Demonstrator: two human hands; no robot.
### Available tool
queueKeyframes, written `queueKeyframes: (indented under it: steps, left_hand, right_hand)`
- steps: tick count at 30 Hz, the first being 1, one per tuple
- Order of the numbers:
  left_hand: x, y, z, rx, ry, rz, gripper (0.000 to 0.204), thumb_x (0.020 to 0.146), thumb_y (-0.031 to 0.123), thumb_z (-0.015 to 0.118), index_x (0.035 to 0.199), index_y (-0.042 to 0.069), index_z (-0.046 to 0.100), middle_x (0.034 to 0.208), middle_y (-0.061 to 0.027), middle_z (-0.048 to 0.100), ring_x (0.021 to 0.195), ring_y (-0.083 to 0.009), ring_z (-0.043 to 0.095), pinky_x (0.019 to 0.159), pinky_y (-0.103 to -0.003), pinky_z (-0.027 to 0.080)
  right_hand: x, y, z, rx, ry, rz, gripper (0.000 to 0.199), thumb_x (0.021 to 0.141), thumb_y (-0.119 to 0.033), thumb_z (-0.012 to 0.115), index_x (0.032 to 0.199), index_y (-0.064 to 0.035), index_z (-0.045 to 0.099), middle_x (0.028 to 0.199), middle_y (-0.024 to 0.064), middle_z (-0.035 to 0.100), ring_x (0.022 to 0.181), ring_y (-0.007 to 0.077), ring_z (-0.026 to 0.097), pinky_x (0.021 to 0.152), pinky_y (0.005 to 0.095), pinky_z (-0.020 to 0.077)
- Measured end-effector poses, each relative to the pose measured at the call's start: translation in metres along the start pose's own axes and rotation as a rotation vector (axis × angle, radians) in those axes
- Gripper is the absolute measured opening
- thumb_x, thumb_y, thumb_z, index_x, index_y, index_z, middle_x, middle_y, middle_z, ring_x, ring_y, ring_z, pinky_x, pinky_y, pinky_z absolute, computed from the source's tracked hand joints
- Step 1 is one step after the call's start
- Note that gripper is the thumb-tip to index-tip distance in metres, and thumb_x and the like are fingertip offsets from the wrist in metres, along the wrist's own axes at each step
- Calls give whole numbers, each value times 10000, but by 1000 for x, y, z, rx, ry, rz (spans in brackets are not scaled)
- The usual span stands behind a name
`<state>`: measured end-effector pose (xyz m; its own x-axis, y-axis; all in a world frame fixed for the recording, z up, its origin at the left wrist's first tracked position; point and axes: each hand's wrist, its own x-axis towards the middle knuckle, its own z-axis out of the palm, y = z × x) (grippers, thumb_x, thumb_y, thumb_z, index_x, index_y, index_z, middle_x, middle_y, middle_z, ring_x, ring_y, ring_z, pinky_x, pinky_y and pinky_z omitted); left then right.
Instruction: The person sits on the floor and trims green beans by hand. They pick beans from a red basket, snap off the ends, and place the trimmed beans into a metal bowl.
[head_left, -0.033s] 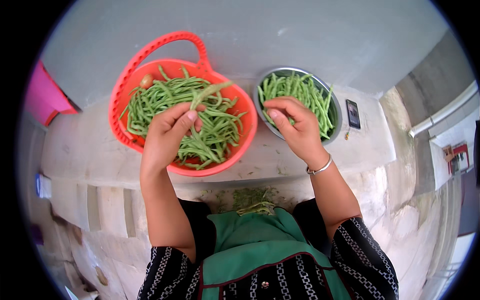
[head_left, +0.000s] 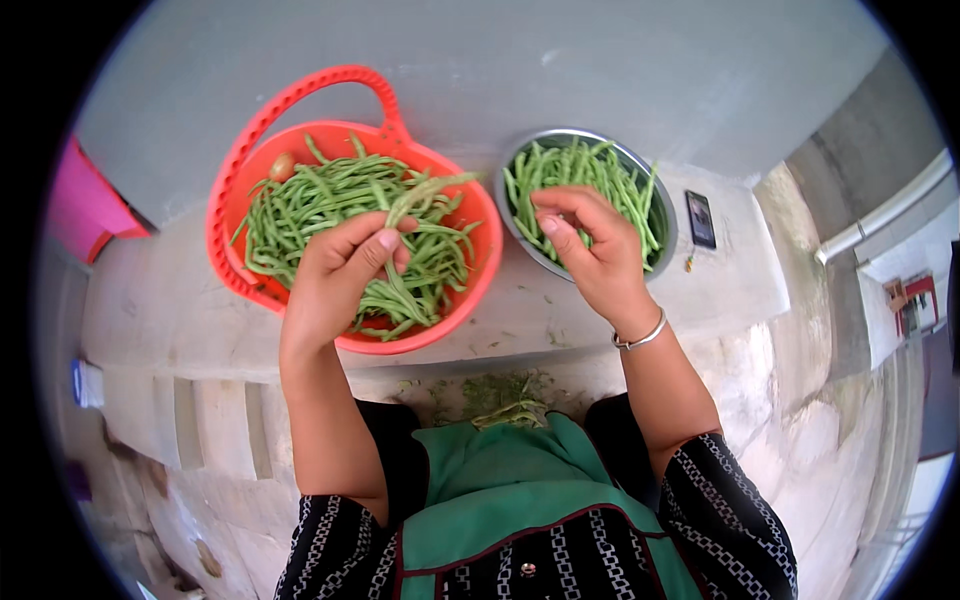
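Observation:
My left hand is closed on a long, pale green bean, pinched between thumb and fingers above the red basket. The bean's tip points up and to the right. Loose green beans fill the basket, and a small brownish onion-like thing rests among them on the far left. Over the near edge of the metal bowl, my right hand has curled fingers, with a small gap between thumb and forefinger and nothing visible there. Shorter-looking beans lie in that bowl.
Both containers stand on a pale concrete ledge against a grey wall. A phone lies right of the bowl. Green trimmings lie below the ledge, by my green apron. A pink object stands far left.
The basket, bowl and phone sit slightly farther left in the picture. My hands keep nearly the same pose, and the left still holds the bean.

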<state>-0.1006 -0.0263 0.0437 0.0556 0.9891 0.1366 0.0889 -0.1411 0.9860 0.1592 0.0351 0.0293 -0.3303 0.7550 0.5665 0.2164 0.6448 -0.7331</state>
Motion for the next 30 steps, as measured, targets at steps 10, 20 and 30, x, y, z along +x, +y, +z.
queueKeyframes:
  steps: [10,20,30]
  left_hand:
    - [30,-14,110,122,-336,23,194,925,115,562,1042,-21,636,763,2,578,726,-74,515,663,-225,426]
    - [27,-32,167,-377,-588,-251,267,973,226,493,1107,14,584,882,-53,644,834,-151,637,716,-265,515]
    - [47,-39,124,-571,-41,29,244,985,195,464,1102,16,580,928,-83,647,844,-174,660,703,-256,558]
  right_hand:
    - [-46,8,-86,-560,-112,-171,136,831,-157,651,912,-49,639,776,90,588,669,267,580,581,344,477]
    - [-64,14,-83,357,39,97,195,952,-155,541,957,17,632,761,34,616,701,105,572,643,240,486]
    - [-56,14,-83,470,-113,454,283,944,-73,455,1180,-11,597,810,39,606,746,91,593,683,235,498]
